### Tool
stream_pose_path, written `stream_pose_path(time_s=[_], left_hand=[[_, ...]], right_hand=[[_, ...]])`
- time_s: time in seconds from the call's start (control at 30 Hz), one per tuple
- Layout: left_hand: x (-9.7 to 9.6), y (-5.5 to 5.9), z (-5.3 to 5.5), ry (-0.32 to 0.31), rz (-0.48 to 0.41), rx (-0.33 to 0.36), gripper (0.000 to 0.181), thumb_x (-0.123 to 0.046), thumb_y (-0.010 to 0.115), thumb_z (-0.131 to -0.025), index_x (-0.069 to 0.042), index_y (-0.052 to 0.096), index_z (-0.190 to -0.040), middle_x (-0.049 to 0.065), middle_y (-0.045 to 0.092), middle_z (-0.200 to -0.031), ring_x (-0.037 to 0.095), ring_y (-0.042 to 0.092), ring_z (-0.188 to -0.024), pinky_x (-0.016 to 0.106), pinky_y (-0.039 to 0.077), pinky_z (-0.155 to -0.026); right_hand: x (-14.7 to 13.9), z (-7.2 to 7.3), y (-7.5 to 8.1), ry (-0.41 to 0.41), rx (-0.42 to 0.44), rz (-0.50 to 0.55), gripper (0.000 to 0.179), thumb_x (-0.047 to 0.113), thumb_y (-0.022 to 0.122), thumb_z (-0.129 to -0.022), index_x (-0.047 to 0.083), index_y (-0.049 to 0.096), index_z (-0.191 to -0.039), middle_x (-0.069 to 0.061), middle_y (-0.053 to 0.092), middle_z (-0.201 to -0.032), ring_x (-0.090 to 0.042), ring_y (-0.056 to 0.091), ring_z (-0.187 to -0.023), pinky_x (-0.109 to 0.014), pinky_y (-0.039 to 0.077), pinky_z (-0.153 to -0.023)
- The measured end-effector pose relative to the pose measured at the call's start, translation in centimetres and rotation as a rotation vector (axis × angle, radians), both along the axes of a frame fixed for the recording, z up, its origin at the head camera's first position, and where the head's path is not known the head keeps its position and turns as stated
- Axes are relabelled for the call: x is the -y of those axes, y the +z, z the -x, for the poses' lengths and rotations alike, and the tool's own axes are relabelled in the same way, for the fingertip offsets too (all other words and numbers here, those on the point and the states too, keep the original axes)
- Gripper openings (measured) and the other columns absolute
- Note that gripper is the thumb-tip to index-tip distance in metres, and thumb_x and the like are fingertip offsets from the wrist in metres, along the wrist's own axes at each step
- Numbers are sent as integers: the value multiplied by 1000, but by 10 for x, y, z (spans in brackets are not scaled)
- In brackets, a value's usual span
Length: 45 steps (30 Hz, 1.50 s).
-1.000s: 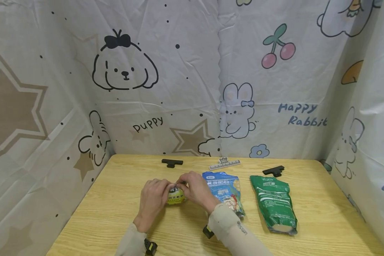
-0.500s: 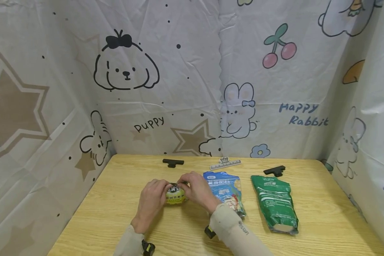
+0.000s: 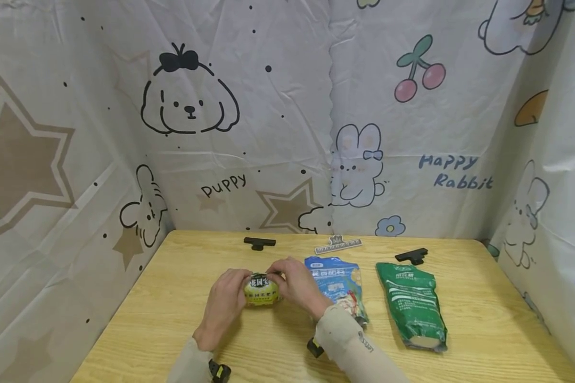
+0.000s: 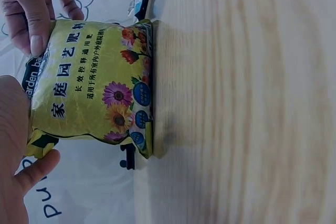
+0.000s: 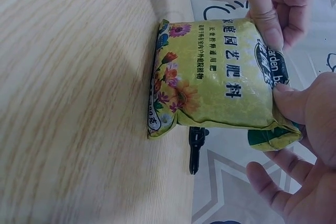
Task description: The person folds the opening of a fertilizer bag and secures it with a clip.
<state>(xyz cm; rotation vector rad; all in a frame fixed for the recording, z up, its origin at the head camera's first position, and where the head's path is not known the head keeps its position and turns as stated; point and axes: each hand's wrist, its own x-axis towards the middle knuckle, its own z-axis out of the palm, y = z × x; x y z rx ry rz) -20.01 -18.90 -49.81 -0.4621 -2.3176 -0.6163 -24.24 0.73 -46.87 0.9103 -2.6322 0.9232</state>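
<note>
Two hands steady one small yellow-green printed plastic pouch (image 3: 261, 297), which stands on its base edge on the pale wood-grain tabletop (image 3: 172, 314). The left hand (image 3: 222, 298) pinches the upper corner at 10 o'clock; the right hand (image 3: 294, 284) pinches the one at 2 o'clock. On each hand the fingers (image 5: 296, 11) are closed to the pouch's thickness, thumb on the front; some right-hand fingers extend loosely behind. Opposed holding points presumably keep the top edge level while the tabletop bears the weight.

Read from this pouch in the head view, a blue printed plastic pouch (image 3: 335, 271) lies at 3 o'clock, with a green plastic pouch (image 3: 412, 308) farther out. One black bar-shaped clip (image 3: 260, 242) lies at 12 o'clock, a white keyboard-patterned clip (image 3: 337, 246) at 2, and a second black clip (image 3: 412, 256) just before 3. This row, roughly one clip per pouch, appears arranged for easy reach.

The pouch's back is hidden. Its top seems folded rearward; whether it is sealed cannot be determined. The right forearm partly covers the blue pouch.
</note>
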Motion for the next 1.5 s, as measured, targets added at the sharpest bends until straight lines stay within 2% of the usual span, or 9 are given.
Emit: stream_pose_path(time_s=[0.23,0.37,0.63,0.9,1.1,1.23,1.5], left_hand=[[3,-2,0,13,-35,-8,12,3,74,-86,-6,71,-93,6,75,-88,19,71,-82,32,61,-73],[5,-1,0,17,-50,-11,3,-4,73,-90,-6,72,-89,5,74,-84,17,71,-78,32,61,-69],[11,-2,0,32,-53,-54,10,-13,81,-84,-10,72,-87,3,74,-80,15,70,-73,32,58,-64],[16,-4,-1,76,-49,-66,17,-20,84,-80,-12,69,-79,-2,70,-71,7,59,-62,22,49,-55],[18,-2,-2,36,-66,-30,13,-16,81,-84,-11,69,-82,0,72,-75,9,66,-66,24,55,-60],[19,0,-2,2,-64,-13,10,-10,78,-87,-9,68,-84,2,71,-77,10,66,-68,23,55,-60],[22,-2,-4,-8,-15,-2,8,0,72,-91,-6,66,-90,4,70,-81,13,67,-72,26,57,-63]], right_hand=[[0,0,-1,13,-4,4,9,19,71,-95,18,79,-100,4,78,-99,-11,65,-87,-24,51,-76],[-1,0,-1,6,17,3,11,19,70,-96,18,79,-102,5,78,-100,-11,66,-89,-25,52,-78],[-1,0,1,28,59,64,10,17,70,-96,15,80,-99,0,79,-98,-11,72,-86,-21,56,-74],[-2,-1,-1,17,66,112,7,19,74,-93,14,78,-90,-1,79,-90,-8,71,-78,-17,55,-69],[-5,1,-4,1,47,153,15,22,77,-90,15,72,-78,1,74,-82,-7,67,-74,-16,53,-67],[-7,2,-5,-5,25,169,19,24,78,-90,15,69,-75,1,71,-80,-10,68,-75,-17,54,-68],[-13,0,-1,48,72,137,7,11,69,-96,10,71,-88,-4,72,-90,-15,70,-82,-21,57,-74]])
